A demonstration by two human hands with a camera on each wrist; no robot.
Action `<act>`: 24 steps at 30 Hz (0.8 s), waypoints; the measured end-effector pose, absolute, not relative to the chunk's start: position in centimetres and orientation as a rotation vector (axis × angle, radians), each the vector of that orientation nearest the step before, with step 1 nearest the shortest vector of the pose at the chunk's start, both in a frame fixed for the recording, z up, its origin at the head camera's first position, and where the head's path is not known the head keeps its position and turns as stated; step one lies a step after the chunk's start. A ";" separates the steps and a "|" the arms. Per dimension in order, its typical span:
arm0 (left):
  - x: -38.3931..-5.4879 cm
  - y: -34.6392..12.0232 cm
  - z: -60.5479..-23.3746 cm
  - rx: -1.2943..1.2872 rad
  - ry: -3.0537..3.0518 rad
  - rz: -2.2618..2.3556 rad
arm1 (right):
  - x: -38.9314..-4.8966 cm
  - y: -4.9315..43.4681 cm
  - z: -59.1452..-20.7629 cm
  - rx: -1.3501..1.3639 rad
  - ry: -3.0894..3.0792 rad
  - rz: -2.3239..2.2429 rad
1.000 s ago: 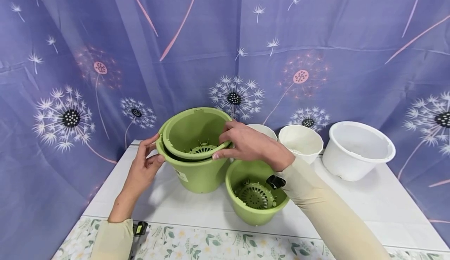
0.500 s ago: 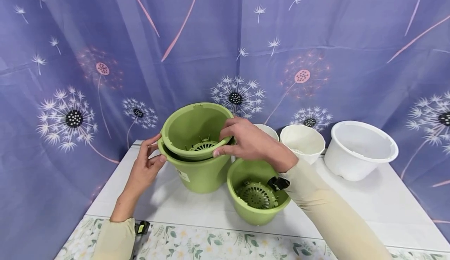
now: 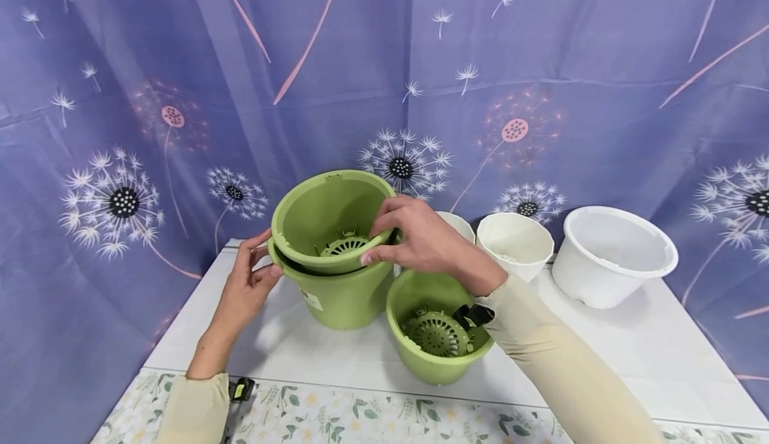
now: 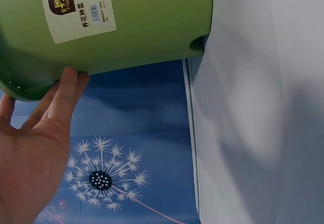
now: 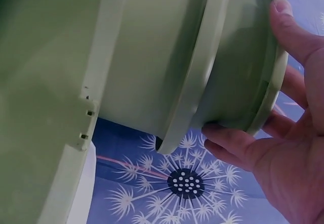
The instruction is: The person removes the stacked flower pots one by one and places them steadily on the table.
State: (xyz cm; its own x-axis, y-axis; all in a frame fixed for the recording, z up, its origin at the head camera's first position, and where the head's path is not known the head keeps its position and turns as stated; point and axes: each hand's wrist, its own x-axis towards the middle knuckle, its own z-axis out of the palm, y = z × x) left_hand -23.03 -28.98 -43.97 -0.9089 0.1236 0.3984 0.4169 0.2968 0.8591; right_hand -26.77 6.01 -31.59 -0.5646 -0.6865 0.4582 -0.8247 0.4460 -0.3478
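A green plastic flowerpot (image 3: 300, 217), slotted at the bottom, sits partly inside a larger green flowerpot (image 3: 351, 304) and stands proud of its rim. My right hand (image 3: 420, 237) grips the inner pot's rim at its right side, fingers over the inside and thumb outside. At the left side of the outer pot, my left hand (image 3: 247, 284) holds its rim; in the left wrist view fingers (image 4: 63, 100) touch the wall below the rim. A white label (image 4: 81, 6) is on that wall. Under my right forearm stands a third green flowerpot (image 3: 435, 367).
At the back right are a white faceted pot (image 3: 517, 244), a larger round white pot (image 3: 601, 284) and another white pot (image 3: 456, 224) partly behind my right hand. A purple dandelion curtain (image 3: 336, 117) hangs behind the white-covered table (image 3: 336, 364).
The inner green flowerpot has risen a little out of the outer one, together with my right hand. My left hand has stayed at the outer pot's rim.
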 end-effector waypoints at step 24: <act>-23.4 -28.9 -44.3 -0.524 -2.286 -1.681 | -25.4 5.8 -30.1 1.135 -2.393 0.890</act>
